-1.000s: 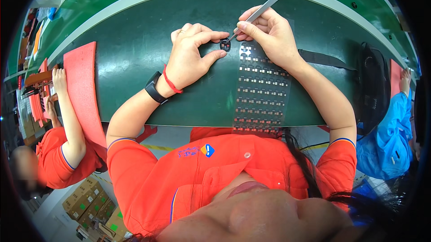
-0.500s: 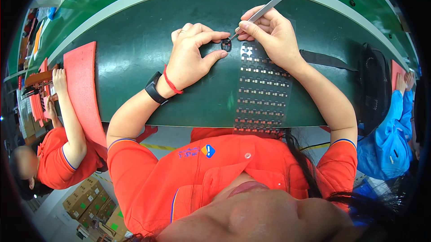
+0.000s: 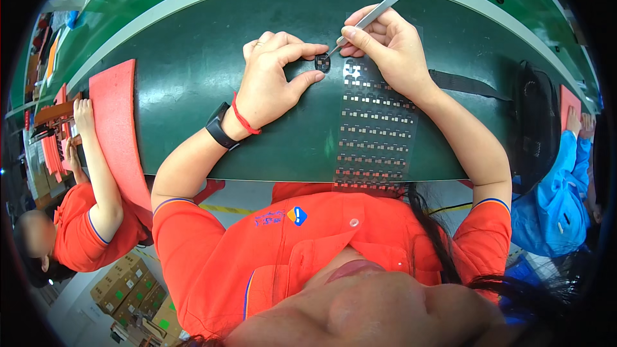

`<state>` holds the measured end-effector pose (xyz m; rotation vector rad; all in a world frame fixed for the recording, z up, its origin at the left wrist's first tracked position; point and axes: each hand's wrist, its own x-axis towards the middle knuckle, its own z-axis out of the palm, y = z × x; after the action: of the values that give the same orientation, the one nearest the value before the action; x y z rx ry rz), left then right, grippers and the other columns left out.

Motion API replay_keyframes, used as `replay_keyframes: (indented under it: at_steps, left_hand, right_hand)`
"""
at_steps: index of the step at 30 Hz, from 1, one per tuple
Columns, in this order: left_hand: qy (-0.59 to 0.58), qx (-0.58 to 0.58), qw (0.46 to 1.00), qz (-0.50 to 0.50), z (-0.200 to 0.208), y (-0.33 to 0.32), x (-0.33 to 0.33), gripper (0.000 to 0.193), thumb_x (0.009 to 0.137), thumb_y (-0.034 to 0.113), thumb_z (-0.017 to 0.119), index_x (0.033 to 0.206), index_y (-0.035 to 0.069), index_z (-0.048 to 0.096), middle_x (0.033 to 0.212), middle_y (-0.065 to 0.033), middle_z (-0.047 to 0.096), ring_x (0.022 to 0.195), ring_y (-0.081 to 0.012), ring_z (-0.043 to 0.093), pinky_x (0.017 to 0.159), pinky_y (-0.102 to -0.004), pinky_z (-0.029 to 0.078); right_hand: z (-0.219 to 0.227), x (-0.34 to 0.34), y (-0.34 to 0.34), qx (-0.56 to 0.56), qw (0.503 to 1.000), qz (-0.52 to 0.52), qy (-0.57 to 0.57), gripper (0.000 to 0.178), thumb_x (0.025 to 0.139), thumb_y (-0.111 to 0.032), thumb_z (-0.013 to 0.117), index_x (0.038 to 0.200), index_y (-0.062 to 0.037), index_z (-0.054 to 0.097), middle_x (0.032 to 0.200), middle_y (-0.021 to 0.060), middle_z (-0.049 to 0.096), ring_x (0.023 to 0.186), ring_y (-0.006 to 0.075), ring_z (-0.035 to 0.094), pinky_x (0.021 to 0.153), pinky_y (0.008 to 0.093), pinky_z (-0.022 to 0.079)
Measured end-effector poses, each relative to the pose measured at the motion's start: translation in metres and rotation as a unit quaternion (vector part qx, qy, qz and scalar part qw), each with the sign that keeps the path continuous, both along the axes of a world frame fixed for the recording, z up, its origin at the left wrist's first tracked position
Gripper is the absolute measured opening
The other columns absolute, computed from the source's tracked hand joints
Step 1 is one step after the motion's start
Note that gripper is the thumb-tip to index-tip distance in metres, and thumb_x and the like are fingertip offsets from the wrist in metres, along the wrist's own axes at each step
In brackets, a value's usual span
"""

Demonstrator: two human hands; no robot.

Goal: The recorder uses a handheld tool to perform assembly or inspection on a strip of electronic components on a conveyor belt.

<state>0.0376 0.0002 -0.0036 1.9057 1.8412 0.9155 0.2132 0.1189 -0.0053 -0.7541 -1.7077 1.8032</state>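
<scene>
A small dark rounded part lies on the green tabletop, its inner details too small to make out. My left hand steadies it, with the forefinger and thumb against its left side. Between the thumb and fingers of my right hand is a pair of metal tweezers. The tips point down at the upper right of the part; whether they pinch anything is too small to tell. Beneath and below my right hand lies a clear sheet with rows of small shiny pieces.
A black bag with a strap sits at the right end of the green table. Toward the left is a red foam mat. A person in red works at the left, another in blue at the right.
The tweezers have shifted very slightly at the dark part, and their upper end sits a touch higher. Both hands otherwise keep nearly the same pose.
</scene>
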Motion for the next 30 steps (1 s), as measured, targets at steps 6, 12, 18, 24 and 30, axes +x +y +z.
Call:
replay_keyframes:
  at_steps: [6,12,18,24,30]
  left_hand:
    - [-0.001,-0.002,1.000,0.001,0.0000,0.0001,-0.0002,0.031,0.070,0.015,0.076,0.100,0.017,0.071,0.087,0.0019,0.060,0.089,-0.0183,0.051,0.089,-0.0338,0.029]
    - [-0.001,-0.001,1.000,0.002,0.0000,-0.0004,0.0004,0.031,0.070,0.016,0.076,0.100,0.017,0.071,0.087,0.0020,0.061,0.090,-0.0181,0.051,0.089,-0.0334,0.029]
    - [0.000,-0.002,1.000,0.003,-0.0013,-0.0004,-0.0001,0.031,0.070,0.016,0.076,0.101,0.017,0.071,0.088,0.0018,0.061,0.089,-0.0181,0.051,0.089,-0.0334,0.029]
    - [0.031,-0.005,0.999,-0.003,0.0032,0.0005,-0.0006,0.034,0.071,0.015,0.076,0.104,0.016,0.070,0.090,0.0010,0.064,0.091,-0.0184,0.054,0.088,-0.0329,0.032]
    - [0.032,-0.003,0.999,-0.004,0.0041,-0.0009,-0.0003,0.033,0.071,0.016,0.076,0.103,0.015,0.070,0.090,0.0006,0.063,0.091,-0.0184,0.054,0.088,-0.0329,0.032]
  right_hand:
    - [-0.0006,-0.0007,0.0002,0.005,1.000,0.004,0.000,0.020,0.090,-0.012,0.061,0.105,0.0009,0.055,0.089,0.0109,0.065,0.080,0.0150,0.066,0.070,0.0243,0.052]
    - [-0.0017,-0.0001,-0.0006,0.009,1.000,0.007,0.000,0.021,0.090,-0.012,0.061,0.106,0.0011,0.054,0.089,0.0110,0.065,0.080,0.0151,0.066,0.071,0.0247,0.053]
    - [-0.0016,-0.0008,-0.0009,0.016,1.000,0.009,-0.006,0.020,0.090,-0.011,0.061,0.105,0.0009,0.054,0.090,0.0111,0.065,0.081,0.0152,0.066,0.072,0.0249,0.053]
    - [-0.0014,-0.0007,-0.0010,0.018,1.000,0.011,-0.002,0.018,0.091,-0.010,0.060,0.104,0.0007,0.054,0.090,0.0107,0.065,0.082,0.0152,0.066,0.074,0.0250,0.053]
    - [-0.0033,0.0016,-0.0027,0.039,0.999,0.022,0.000,0.017,0.091,-0.007,0.058,0.105,0.0010,0.053,0.091,0.0112,0.064,0.084,0.0151,0.065,0.075,0.0257,0.054]
